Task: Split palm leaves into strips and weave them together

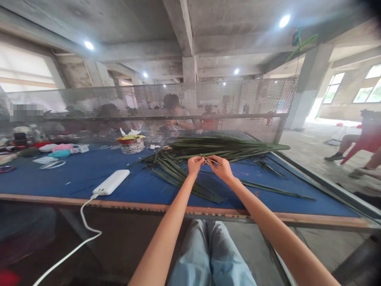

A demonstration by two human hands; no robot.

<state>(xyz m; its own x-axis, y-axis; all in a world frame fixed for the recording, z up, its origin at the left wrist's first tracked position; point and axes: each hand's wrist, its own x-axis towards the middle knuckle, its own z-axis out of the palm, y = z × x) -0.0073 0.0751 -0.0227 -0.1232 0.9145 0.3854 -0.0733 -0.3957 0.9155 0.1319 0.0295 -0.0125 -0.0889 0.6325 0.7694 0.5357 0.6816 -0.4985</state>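
A: We're right over the table, and here come the left hand (195, 165) and the right hand (222, 168), close together, fingertips pinched narrow. What have they got?

B: A thin green strip of palm leaf (210, 160), pinched by the fingers of both hands! It runs at a slant across the small gap between them, from the left hand's fingertips over to the right hand's.

A: And the rest of the leaf?

B: A long bundle of palm fronds (229, 146) lies just beyond both hands, its tips pointing off past the right hand. Looser blades (175, 174) fan out right below the left hand on the blue table top (71, 178). Do the hands touch those blades? I can't tell from this angle.

A: What else is around those hands?

B: Well off to the left of the left hand sits a white power bank (111, 182), its white cable (82, 218) trailing down over the wooden table edge (125, 205). Further ahead of that hand there's a woven basket (131, 146) with something colourful on top. And beyond it all, a perforated metal screen (238, 99), with blurred people (172, 107) on the far side.
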